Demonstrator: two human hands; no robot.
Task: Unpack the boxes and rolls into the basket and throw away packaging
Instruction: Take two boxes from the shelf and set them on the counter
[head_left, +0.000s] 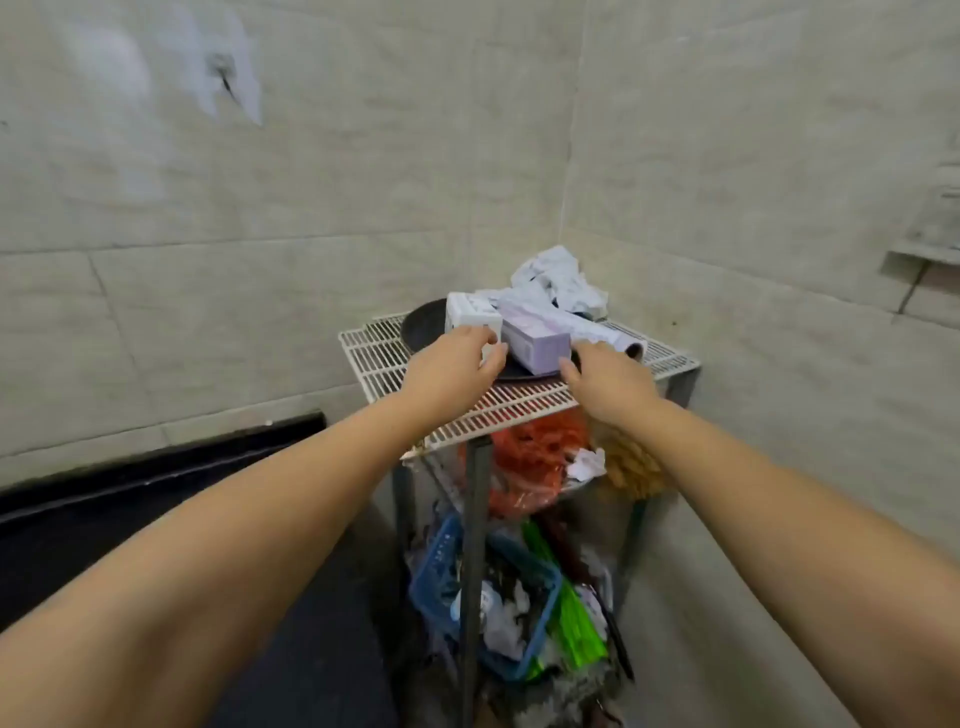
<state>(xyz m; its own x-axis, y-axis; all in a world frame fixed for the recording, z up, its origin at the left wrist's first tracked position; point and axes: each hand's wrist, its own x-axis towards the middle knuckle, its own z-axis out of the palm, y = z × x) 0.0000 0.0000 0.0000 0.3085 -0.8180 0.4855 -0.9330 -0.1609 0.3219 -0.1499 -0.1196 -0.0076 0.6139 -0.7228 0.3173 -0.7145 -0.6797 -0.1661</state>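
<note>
I see both arms stretched toward the white wire rack (395, 358) in the tiled corner. My left hand (452, 369) has its fingers curled on the near end of a white box (470, 314); whether it grips I cannot tell. My right hand (605, 376) lies open, fingers touching the lilac box (535, 340). Both boxes rest on a dark round tray (423, 327), a roll (618, 338) beside them, crumpled wrapping (556, 280) behind. The blue basket (436, 582) sits below the rack, holding white scraps
</note>
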